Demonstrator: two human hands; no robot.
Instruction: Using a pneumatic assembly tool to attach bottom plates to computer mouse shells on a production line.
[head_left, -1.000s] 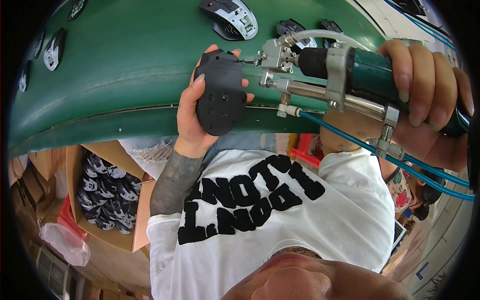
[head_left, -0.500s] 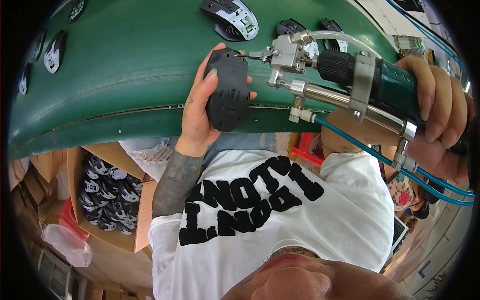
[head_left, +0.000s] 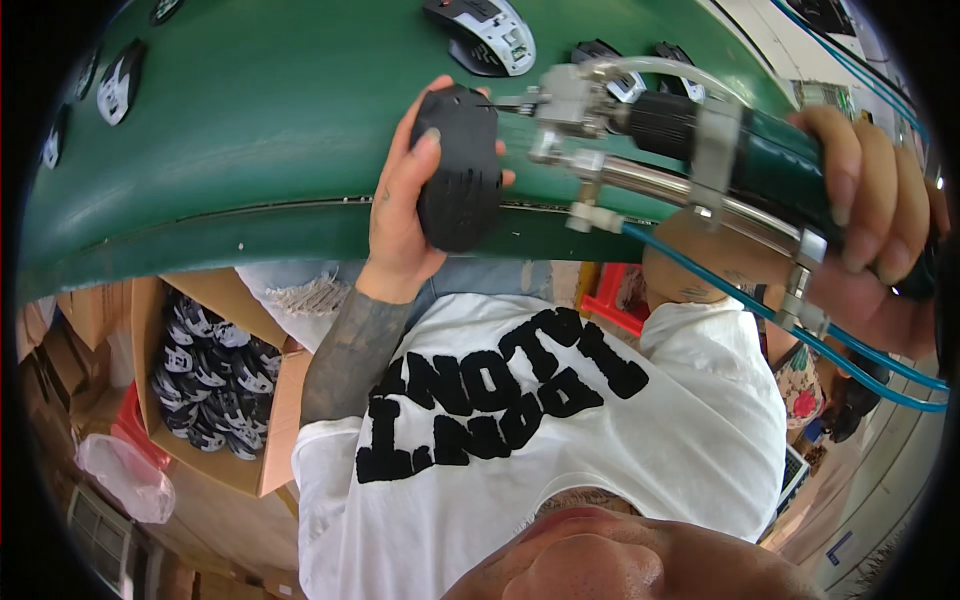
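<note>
The room [head_left: 240, 530] opens out on the body side of both grips, where an open cardboard box [head_left: 284, 425], left of the left grip, is heaped with black-and-white shells [head_left: 215, 370]. The green desk [head_left: 250, 140] spreads beneath the grips and beyond them. A green-bodied power driver [head_left: 785, 165] lies crosswise, the right grip [head_left: 900, 200] wrapped around its barrel, with blue tubes [head_left: 720, 290] along the side nearer the body. Its nose points left from the right grip, toward the left one. The black mouse [head_left: 460, 170] sits in the left grip [head_left: 395, 220], which is clamped on it, thumb over the upturned underside and fingertips showing past the right edge. The mouse's long axis runs away from the body, nearly square to the driver; the left hand is the nearer, while the right is well apart from it. Beyond the left grip and somewhat right, a black-and-white mouse [head_left: 490, 40] rests on the desk. Smallest is the thin bit [head_left: 508, 103], at the right edge of the held mouse's far end; blur hides whether they touch.
</note>
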